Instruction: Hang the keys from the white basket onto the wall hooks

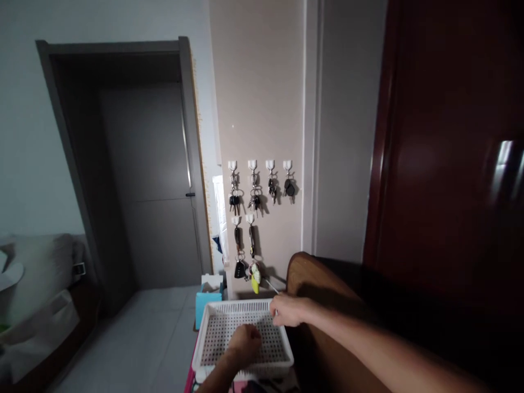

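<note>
The left hand point(246, 339) is held curled above a white basket point(200, 349); whether anything is gripped cannot be told. By the right hand point(278, 312), farther forward, a thin stick point(271, 286) is pinched in drawn-together fingers. Beyond that hand, keys point(255, 202) and a yellow charm point(255, 284) are hung on wall hooks point(252, 164).

No text, label, brand, number or sign can be read anywhere in this view (any marking on the black key fob point(239, 269), the yellow pendant point(255, 285) or the blue box point(202, 308) is too small or dim to make out).
</note>
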Motion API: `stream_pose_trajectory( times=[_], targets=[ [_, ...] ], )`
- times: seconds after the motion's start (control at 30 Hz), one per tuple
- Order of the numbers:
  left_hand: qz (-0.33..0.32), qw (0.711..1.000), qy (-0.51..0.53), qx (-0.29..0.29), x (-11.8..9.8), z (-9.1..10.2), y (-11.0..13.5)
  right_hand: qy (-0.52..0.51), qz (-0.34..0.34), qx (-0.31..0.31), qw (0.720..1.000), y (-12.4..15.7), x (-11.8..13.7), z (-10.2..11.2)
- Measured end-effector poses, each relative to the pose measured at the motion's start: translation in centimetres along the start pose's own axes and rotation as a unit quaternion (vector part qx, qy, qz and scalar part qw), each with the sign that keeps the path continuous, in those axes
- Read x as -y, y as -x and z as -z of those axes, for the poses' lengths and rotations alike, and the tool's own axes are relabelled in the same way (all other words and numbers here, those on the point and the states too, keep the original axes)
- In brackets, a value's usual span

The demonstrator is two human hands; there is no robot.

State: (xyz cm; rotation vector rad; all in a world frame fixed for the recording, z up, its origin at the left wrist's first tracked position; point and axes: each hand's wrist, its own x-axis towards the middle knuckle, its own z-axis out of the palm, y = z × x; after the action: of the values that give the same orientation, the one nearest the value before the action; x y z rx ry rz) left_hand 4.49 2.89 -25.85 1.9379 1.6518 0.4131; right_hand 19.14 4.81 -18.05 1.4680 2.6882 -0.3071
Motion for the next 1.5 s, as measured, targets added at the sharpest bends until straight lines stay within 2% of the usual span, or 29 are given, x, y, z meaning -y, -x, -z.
stream_pose_trajectory(
  times=[0.27, 0.6, 1.03, 1.17, 1.3, 1.37, 1.5],
  targets=[
    [0.003, 1.0, -0.002, 0.005, 0.1, 0.3, 0.0, 0.052, 0.039, 0.012, 0.998, -0.1, 0.3, -0.5],
    [0.029, 0.999, 0.012, 0.008, 0.1, 0.4, 0.2, 0.091, 0.01, 0.042, 0.995, -0.5, 0.4, -0.2],
    [0.021, 1.0, 0.012, 0.007, 0.5, -0.6, -0.6, 0.047, 0.008, -0.006, 0.999, -0.9, -0.7, -0.5],
    [0.037, 0.998, 0.045, -0.008, 0.3, -0.1, -0.7, 0.053, -0.011, -0.003, 0.999, -1.0, -0.9, -1.6],
    [0.056, 0.992, 0.108, -0.027, -0.2, 1.8, -1.0, 0.073, -0.032, 0.046, 0.996, -1.0, -0.5, -2.0],
    [0.054, 0.988, 0.136, -0.038, -0.3, 2.2, -1.2, 0.09, -0.047, 0.034, 0.994, -0.9, -0.3, -2.0],
    [0.063, 0.983, 0.169, -0.039, 0.4, 0.7, -1.6, 0.079, -0.049, 0.044, 0.995, -0.8, -0.1, -2.4]
  ],
)
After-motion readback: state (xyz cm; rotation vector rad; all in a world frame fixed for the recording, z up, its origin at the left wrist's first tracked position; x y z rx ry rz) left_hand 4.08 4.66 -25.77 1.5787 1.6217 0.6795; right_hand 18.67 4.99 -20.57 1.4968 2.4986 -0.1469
